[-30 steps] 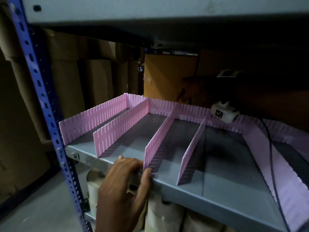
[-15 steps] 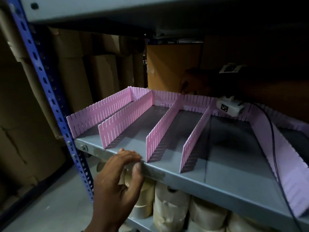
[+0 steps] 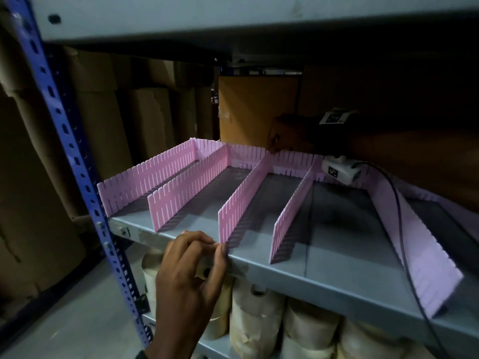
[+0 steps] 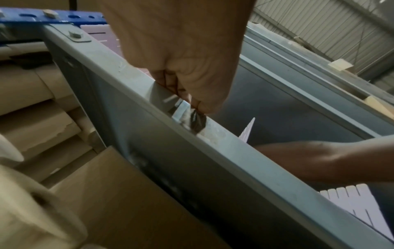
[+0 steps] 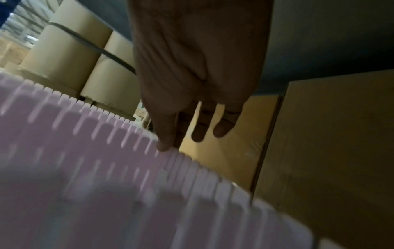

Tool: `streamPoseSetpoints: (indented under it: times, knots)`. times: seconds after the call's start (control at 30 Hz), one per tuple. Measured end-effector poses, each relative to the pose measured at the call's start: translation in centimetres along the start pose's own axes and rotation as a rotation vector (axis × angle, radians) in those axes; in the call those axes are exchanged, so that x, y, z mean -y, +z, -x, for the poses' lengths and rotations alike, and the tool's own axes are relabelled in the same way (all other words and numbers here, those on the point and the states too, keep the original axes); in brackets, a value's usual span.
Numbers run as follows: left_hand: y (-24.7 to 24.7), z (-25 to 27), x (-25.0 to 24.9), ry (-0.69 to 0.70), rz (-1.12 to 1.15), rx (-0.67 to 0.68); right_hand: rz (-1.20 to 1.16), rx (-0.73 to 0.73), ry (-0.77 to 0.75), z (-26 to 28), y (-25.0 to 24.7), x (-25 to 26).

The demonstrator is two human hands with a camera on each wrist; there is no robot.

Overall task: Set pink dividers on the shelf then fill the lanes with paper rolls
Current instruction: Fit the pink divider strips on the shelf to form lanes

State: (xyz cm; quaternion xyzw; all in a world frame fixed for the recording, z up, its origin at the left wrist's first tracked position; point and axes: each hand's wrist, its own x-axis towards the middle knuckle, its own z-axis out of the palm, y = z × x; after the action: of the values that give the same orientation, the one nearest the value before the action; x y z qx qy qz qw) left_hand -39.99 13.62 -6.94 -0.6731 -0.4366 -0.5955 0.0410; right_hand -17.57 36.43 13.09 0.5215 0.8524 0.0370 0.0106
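Several pink slotted dividers (image 3: 246,198) stand front to back on the grey shelf (image 3: 324,278), slotted into a pink back strip (image 3: 293,164). My left hand (image 3: 216,247) grips the shelf's front lip with curled fingers (image 4: 181,91), right beside the front end of the third divider. My right hand (image 3: 278,146) reaches deep into the dark back of the shelf. Its fingers (image 5: 198,134) are straight, and the index tip touches the top edge of the back strip (image 5: 132,151). Paper rolls (image 3: 256,320) stand on the shelf below.
A wider pink divider (image 3: 420,244) leans at the right, with a black cable (image 3: 400,229) crossing it. A blue perforated upright (image 3: 77,164) borders the shelf's left. Cardboard boxes (image 3: 256,110) stand behind. Another shelf hangs low overhead.
My left hand came off the shelf edge with spread fingers half a second ago and now grips the lip again by the third divider. The right hand stays at the back.
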Motion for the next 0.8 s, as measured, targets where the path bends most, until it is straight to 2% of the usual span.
streamPoseSetpoints:
  times: [0.13, 0.5, 0.7, 0.8]
  knots:
    - [0.0, -0.1, 0.1, 0.01, -0.008, -0.003, 0.06, 0.011, 0.046, 1.4, -1.5, 0.6]
    - [-0.3, 0.8, -0.2, 0.041, -0.01, -0.016, -0.02, -0.242, 0.275, 8.0, -6.6, 2.8]
    - [-0.8, 1.7, -2.3, -0.034, -0.002, -0.059, 0.005, -0.216, 0.4, 11.5, -6.8, 1.2]
    - [-0.6, 2.7, -4.4, 0.023, -0.016, -0.102, 0.001, -0.181, 0.447, 12.5, -6.3, -0.2]
